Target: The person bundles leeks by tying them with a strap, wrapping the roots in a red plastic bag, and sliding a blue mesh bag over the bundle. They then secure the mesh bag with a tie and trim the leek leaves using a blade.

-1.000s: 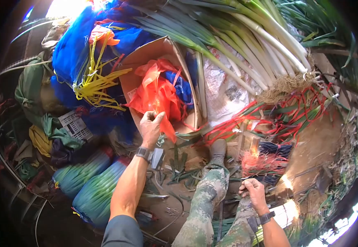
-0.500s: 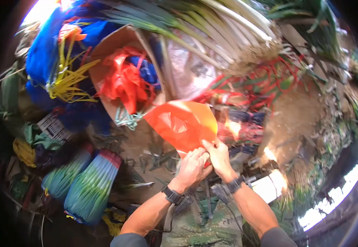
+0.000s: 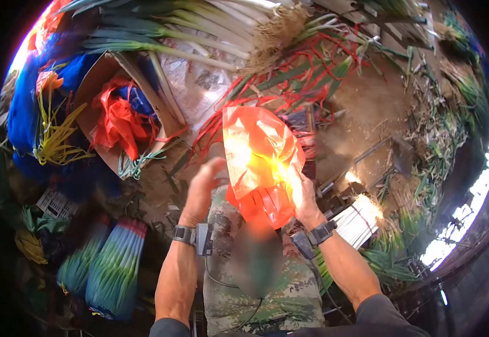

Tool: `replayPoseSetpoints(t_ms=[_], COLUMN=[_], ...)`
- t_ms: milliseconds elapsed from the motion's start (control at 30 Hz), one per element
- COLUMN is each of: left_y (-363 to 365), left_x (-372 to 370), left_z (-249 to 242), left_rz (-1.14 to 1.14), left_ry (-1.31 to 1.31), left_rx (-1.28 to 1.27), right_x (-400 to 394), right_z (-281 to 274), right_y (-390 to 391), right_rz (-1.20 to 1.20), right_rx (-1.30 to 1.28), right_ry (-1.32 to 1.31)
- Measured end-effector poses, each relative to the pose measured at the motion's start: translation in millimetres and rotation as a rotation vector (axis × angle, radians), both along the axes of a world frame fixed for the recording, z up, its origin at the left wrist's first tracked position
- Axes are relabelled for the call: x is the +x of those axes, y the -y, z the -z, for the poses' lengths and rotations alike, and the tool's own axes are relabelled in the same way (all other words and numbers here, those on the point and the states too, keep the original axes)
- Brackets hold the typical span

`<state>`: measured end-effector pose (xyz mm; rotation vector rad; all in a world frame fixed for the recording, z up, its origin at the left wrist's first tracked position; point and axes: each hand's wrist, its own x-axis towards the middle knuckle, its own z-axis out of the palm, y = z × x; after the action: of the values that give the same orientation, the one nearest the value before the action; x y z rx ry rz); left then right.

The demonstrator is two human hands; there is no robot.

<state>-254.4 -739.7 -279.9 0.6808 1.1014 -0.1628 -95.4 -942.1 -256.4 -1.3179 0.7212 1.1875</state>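
Observation:
An orange-red plastic bag [image 3: 264,151] stands spread in front of my lap, lit brightly by the sun. My right hand [image 3: 305,196] grips its right side, with part of the fingers hidden by the glare and the plastic. To the left of the bag, my left hand [image 3: 202,188] is slightly blurred, its fingers stretched out and apart from the plastic. A bundle of scallions [image 3: 358,222] with white stalks lies beyond my right wrist. Both wrists carry dark straps with small devices.
Long leeks [image 3: 216,33] lie across the top, roots to the right. At left, a cardboard box [image 3: 95,121] holds red plastic, beside blue netting [image 3: 22,118] and yellow ties [image 3: 59,135]. Two multicoloured bundles [image 3: 118,269] rest lower left. Red strips [image 3: 323,67] and leaf scraps litter the ground.
My left hand has let go of the bag and moved left. The bag has opened wider and stands more upright in my right hand. The view has shifted right.

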Motion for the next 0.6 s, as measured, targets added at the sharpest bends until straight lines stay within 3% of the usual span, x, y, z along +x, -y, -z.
replayPoseSetpoints(t_ms=[33, 67, 167, 233, 333, 433, 600], left_y=[11, 24, 47, 58, 69, 82, 104], left_x=[5, 21, 33, 33, 41, 49, 63], left_z=[4, -22, -26, -15, -17, -18, -22], left_rz=[0.263, 0.254, 0.369, 0.048, -0.034, -0.019, -0.097], left_ry=[0.196, 0.193, 0.288, 0.074, 0.091, 0.044, -0.029], left_rx=[0.074, 0.038, 0.125, 0.018, -0.018, -0.051, -0.142], right_x=[-1, -3, -4, 1, 7, 4, 18], right_z=[-1, -1, -5, -14, -24, -17, -22], right_y=[7, 15, 41, 55, 72, 98, 132], right_rz=[0.011, 0.024, -0.035, -0.110, -0.181, -0.014, 0.169], right_rx=[-0.001, 0.021, -0.042, -0.131, -0.146, -0.085, 0.074], right_ry=[0.003, 0.021, 0.115, 0.190, 0.367, 0.399, 0.151])
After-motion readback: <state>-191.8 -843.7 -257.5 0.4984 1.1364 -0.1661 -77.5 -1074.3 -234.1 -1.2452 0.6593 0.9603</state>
